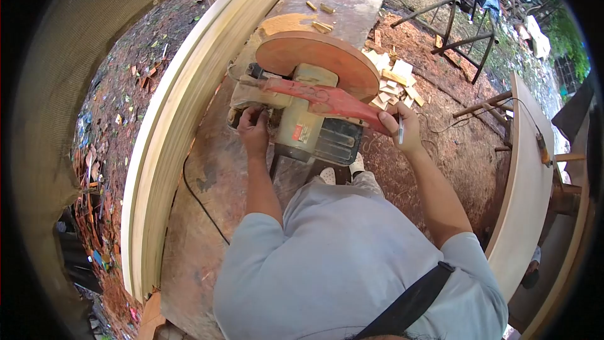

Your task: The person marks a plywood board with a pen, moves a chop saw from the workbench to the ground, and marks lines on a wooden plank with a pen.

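Saw [299, 119]: we have it on the bench [201, 264], right in front of us, its round reddish disc [314, 53] at the far side.
Left hand [253, 132]: fingers curled in at the saw's side; we cannot tell whether they pinch anything.
Right hand [412, 135]: fingers closed around the end of the red handle [321, 97], with a slim pen-like item [401, 127] among them.
Finger risk: if the saw were powered or the handle dropped, our left fingers could be caught, being so near the mechanism.
Pen risk: the shared grip might let the handle slip.
Cord [207, 204]: it lies loose along the bench; a snag could tug the saw.
Bench top: worn and stained, with sawdust [286, 24] and small wood pieces [326, 8] beyond the disc.
Planks [182, 101]: stacked along our left.
Ground: reddish, with heaped offcuts [396, 82] on our right, near a metal stand [469, 41].
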Motion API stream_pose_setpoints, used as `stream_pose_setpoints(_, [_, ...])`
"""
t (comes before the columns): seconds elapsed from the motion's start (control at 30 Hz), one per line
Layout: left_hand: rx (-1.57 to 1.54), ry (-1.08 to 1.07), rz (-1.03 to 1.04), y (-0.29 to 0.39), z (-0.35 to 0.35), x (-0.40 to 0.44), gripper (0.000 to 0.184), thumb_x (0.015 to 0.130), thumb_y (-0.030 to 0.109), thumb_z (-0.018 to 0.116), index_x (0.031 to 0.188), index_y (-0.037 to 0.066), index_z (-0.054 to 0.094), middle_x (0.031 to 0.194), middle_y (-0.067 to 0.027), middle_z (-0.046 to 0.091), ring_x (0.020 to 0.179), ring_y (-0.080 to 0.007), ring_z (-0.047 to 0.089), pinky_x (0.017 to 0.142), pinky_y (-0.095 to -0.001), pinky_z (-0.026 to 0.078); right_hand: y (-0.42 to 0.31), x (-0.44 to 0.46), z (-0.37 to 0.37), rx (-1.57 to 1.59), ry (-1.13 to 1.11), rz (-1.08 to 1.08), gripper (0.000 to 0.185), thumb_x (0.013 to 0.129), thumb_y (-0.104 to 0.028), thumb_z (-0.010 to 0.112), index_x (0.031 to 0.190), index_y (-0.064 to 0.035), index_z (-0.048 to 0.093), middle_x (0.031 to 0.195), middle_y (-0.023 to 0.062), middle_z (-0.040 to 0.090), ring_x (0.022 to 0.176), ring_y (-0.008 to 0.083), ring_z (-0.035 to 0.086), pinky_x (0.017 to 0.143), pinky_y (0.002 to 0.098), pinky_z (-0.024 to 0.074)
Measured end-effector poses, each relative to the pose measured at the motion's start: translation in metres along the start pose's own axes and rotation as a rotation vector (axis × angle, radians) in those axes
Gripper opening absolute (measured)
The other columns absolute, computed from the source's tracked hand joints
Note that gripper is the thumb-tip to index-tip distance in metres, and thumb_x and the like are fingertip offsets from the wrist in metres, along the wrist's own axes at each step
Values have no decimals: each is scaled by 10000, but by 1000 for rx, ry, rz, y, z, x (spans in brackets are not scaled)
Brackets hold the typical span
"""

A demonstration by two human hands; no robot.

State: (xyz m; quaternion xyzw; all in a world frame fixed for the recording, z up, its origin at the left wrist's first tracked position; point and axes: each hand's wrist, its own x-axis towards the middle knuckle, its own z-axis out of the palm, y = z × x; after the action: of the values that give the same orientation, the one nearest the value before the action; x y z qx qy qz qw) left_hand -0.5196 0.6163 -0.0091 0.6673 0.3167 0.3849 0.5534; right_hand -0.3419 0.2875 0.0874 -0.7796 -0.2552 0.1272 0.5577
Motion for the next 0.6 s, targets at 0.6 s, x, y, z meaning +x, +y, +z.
stream_pose_setpoints(0.6, [318, -163, -113, 59, -14, 13, 155, 796, 12, 689, 943, -22, 727, 795, -85, 724, 720, -153, 669, 694, -290, 519, 10, 0, -1, -45, 33, -8, 386, 845, -381, 761, 806, -24, 617, 709, 36, 611, 670, 117, 535, 606, 292, 446])
